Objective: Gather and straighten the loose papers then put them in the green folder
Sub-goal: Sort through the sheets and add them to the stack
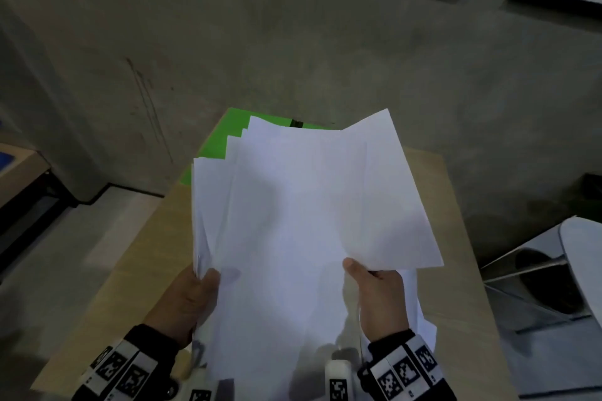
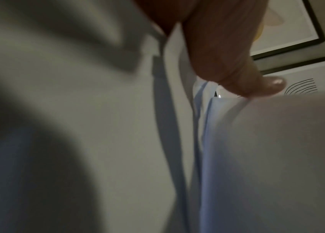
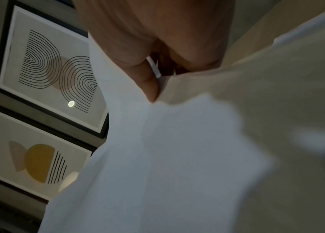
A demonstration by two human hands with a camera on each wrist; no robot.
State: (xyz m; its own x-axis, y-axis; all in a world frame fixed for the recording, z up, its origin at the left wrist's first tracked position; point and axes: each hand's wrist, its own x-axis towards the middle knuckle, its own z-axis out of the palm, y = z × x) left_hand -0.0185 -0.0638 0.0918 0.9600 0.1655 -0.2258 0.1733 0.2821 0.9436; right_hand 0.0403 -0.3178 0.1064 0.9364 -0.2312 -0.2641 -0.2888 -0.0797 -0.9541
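Note:
A fanned, uneven stack of white papers [image 1: 293, 212] is held up above the wooden table [image 1: 136, 251]. My left hand [image 1: 195, 290] grips the stack's lower left edge, thumb on top. My right hand [image 1: 374, 283] pinches the lower right part, thumb over the sheets; one sheet [image 1: 391, 192] splays out to the right. The green folder [image 1: 224, 137] lies on the table's far end, mostly hidden behind the papers. In the left wrist view the thumb [image 2: 257, 85] presses on the paper edges [image 2: 207, 126]. In the right wrist view fingers [image 3: 149, 82] curl against the sheets [image 3: 167, 157].
A grey wall [image 1: 293, 42] rises behind the table, with framed pictures [image 3: 54, 71] on it. A white and metal chair [image 1: 560, 277] stands to the right. A low shelf [image 1: 19, 172] sits at the left over the floor.

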